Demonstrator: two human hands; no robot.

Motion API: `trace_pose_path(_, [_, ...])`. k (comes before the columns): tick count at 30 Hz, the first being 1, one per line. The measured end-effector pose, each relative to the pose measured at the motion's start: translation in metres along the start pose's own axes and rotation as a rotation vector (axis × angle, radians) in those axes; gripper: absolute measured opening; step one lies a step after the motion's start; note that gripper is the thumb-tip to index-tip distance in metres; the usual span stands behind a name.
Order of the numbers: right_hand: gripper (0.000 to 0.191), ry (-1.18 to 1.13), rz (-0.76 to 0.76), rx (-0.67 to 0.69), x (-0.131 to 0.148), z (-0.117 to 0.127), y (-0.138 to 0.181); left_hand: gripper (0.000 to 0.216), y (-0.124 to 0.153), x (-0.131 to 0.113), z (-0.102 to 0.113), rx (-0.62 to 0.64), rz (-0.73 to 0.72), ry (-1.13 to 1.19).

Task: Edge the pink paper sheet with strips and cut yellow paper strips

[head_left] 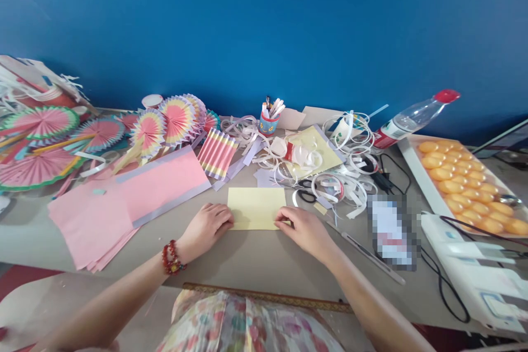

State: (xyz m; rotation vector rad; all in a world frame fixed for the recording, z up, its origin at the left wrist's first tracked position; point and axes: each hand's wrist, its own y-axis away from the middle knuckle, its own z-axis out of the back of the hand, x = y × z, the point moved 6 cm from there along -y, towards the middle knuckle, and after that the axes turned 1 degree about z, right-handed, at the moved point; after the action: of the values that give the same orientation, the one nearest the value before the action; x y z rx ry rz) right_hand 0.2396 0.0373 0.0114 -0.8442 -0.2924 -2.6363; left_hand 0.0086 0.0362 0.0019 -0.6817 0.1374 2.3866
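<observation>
A pale yellow sheet of paper [256, 206] lies on the table in front of me, with a crease or narrow fold along its near edge. My left hand [210, 225] pinches its left near corner. At the right near corner, my right hand [301, 225] grips the sheet between thumb and fingers. Left of the sheet lie a pink sheet with lilac edges [165, 179] and a stack of plain pink sheets [93, 220]. A pleated pink and yellow strip [217, 154] rests just behind.
Finished paper fans [178, 121] crowd the back left. Behind the sheet stand a blue pen cup [268, 122] and tangled white paper strips [342, 190]. A craft knife [373, 258], a bottle [412, 118], a tray of orange domes [462, 181] and a white power strip [466, 269] occupy the right.
</observation>
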Motion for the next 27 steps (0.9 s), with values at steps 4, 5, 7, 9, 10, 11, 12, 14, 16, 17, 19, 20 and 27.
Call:
trace_pose_path(4, [0.009, 0.004, 0.013, -0.016, -0.003, 0.006, 0.004, 0.027, 0.000, 0.000, 0.000, -0.003, -0.004, -0.005])
trace_pose_path(5, [0.009, -0.010, 0.019, -0.014, -0.005, 0.006, 0.005, 0.027, 0.000, 0.000, 0.000, -0.003, -0.004, -0.004])
trace_pose_path(7, [0.010, -0.036, 0.026, -0.007, -0.008, 0.005, 0.007, 0.028, 0.000, 0.000, 0.000, -0.005, -0.003, -0.002])
trace_pose_path(9, [0.010, -0.049, 0.028, 0.000, -0.010, 0.004, 0.007, 0.028, 0.000, 0.000, 0.000, -0.004, -0.007, 0.001])
trace_pose_path(10, [0.010, -0.053, 0.026, 0.005, -0.011, 0.003, 0.007, 0.029, 0.000, 0.000, 0.000, -0.004, -0.009, 0.002])
trace_pose_path(11, [0.010, -0.055, 0.024, 0.009, -0.011, 0.003, 0.007, 0.029, 0.001, 0.001, -0.001, -0.003, -0.008, 0.001])
trace_pose_path(12, [0.010, -0.059, 0.022, 0.014, -0.012, 0.002, 0.006, 0.029, 0.001, 0.001, -0.001, -0.003, -0.007, 0.000])
trace_pose_path(14, [0.008, -0.068, 0.016, 0.022, -0.013, 0.001, 0.006, 0.028, 0.001, 0.002, -0.001, -0.002, -0.001, 0.000])
trace_pose_path(16, [0.006, -0.079, 0.010, 0.030, -0.014, 0.001, 0.005, 0.028, 0.001, 0.002, -0.002, 0.004, 0.004, 0.001])
trace_pose_path(17, [0.006, -0.085, 0.006, 0.034, -0.014, 0.001, 0.005, 0.027, 0.001, 0.002, -0.002, 0.008, 0.005, 0.001])
trace_pose_path(19, [0.006, -0.095, 0.002, 0.041, -0.014, 0.001, 0.005, 0.026, 0.000, 0.001, -0.002, 0.017, 0.005, -0.001])
trace_pose_path(20, [0.006, -0.099, 0.003, 0.045, -0.014, 0.002, 0.005, 0.026, 0.000, 0.001, -0.002, 0.020, 0.006, -0.003])
trace_pose_path(27, [0.012, -0.110, 0.022, 0.057, -0.013, 0.004, 0.007, 0.027, -0.001, 0.002, -0.002, 0.033, 0.021, -0.003])
